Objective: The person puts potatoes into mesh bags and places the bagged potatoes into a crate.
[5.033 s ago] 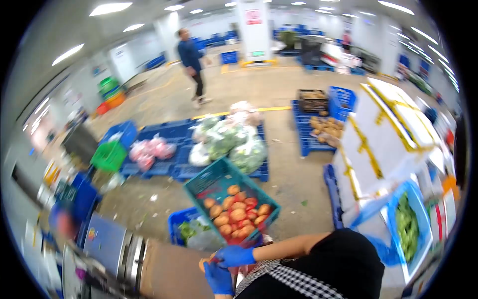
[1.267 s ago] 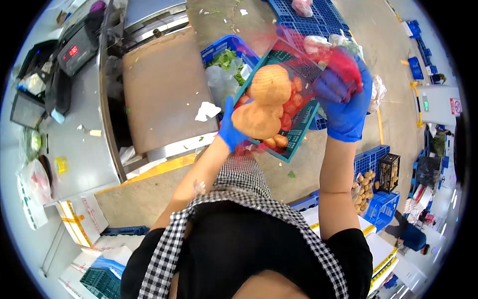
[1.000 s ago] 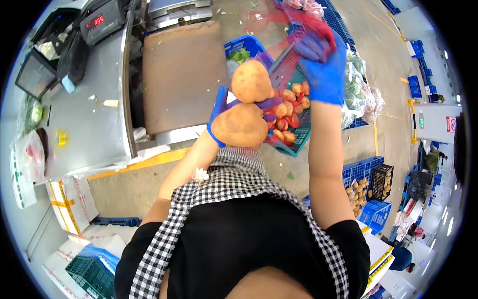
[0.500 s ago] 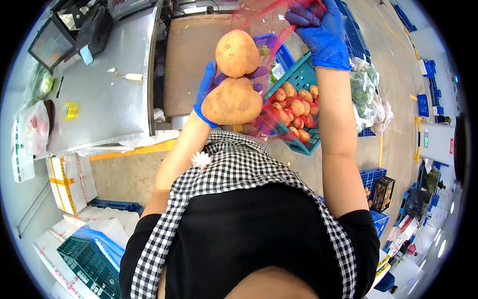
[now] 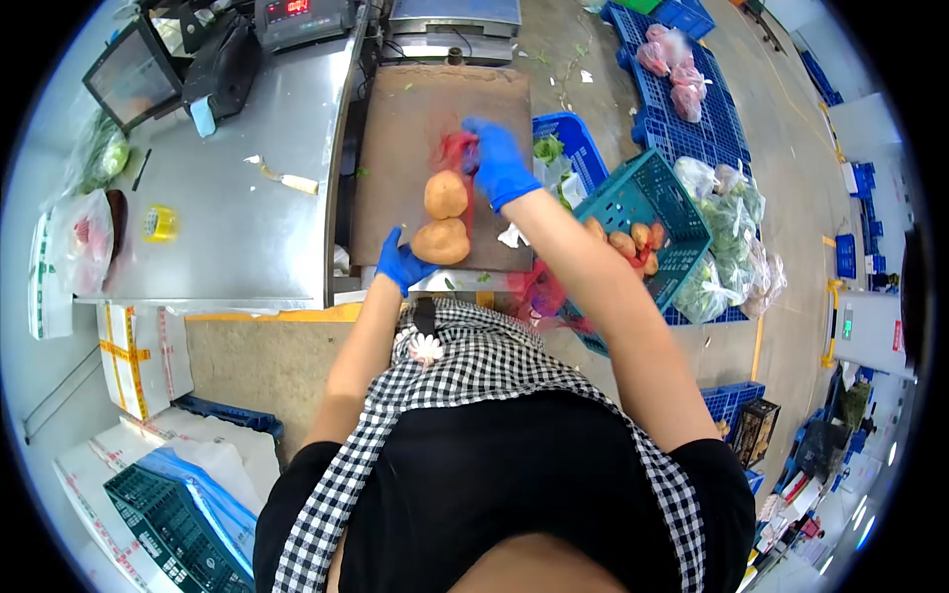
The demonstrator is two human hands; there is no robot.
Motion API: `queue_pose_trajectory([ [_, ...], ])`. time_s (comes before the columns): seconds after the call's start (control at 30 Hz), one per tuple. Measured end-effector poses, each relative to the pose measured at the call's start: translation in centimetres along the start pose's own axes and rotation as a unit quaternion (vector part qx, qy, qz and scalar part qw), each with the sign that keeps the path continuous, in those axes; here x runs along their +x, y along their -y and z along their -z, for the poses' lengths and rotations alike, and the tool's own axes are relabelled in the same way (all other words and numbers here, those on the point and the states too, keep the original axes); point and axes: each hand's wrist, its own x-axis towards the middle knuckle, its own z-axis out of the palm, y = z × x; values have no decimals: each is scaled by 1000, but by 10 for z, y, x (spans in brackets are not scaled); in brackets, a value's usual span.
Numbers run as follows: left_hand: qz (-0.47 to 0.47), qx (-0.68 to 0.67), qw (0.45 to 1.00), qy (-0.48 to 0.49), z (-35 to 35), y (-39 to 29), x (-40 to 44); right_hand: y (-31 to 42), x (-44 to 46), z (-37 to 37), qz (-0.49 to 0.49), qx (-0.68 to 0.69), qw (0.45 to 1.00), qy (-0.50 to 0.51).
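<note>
Hands, two, both wearing blue gloves. The left hand (image 5: 403, 262) is cupping the near potato from its left side; its fingers are partly disappearing beneath, so how firmly they are gripping cannot be told. The right hand (image 5: 502, 163) is clenching a bunch of red netting (image 5: 457, 150).

Potatoes at the hands, two: the near potato (image 5: 441, 241) is lying against the left hand's fingers, and the far potato (image 5: 445, 195) is touching it just beyond, sitting below and left of the right hand's grip. Both are showing over one brown board (image 5: 410, 124); whether they are resting on it cannot be told.

Teal crate (image 5: 633, 193), one, holding several potatoes, the right forearm covering part. Blue crate (image 5: 585, 143), one, holding leafy greens (image 5: 546, 150). Steel table (image 5: 227, 242), one, bearing one pale-handled tool (image 5: 300, 184) and one yellow roll (image 5: 158, 223).
</note>
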Motion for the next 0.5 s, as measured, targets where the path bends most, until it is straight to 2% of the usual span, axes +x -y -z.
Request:
queue_pose_trajectory([
  [0.07,-92,76,966,-231,15,-4,-11,-43,25,4,9,-16,1000,-5],
  [0.17,-164,40,966,-198,43,-12,-28,-107,66,29,9,-56,998,-36],
  [0.2,-170,19,972,-159,41,-15,-40,-120,81,43,25,-91,995,-44],
  [0.23,-186,31,972,-143,38,-18,-51,-131,98,60,62,-153,985,-46],
  [0.3,-217,56,968,-112,34,-19,-71,-148,144,113,185,-327,926,-41],
  [0.37,-217,67,967,-117,33,-19,-84,-82,95,97,141,-269,953,-22],
  [0.4,-212,61,968,-118,33,-17,-88,-75,95,110,65,-180,981,-18],
  [0.47,-198,48,971,-124,34,-15,-89,-65,105,139,-85,6,996,-11],
  [0.5,-198,54,971,-120,33,-15,-89,-62,104,151,-88,-9,995,-39],
])
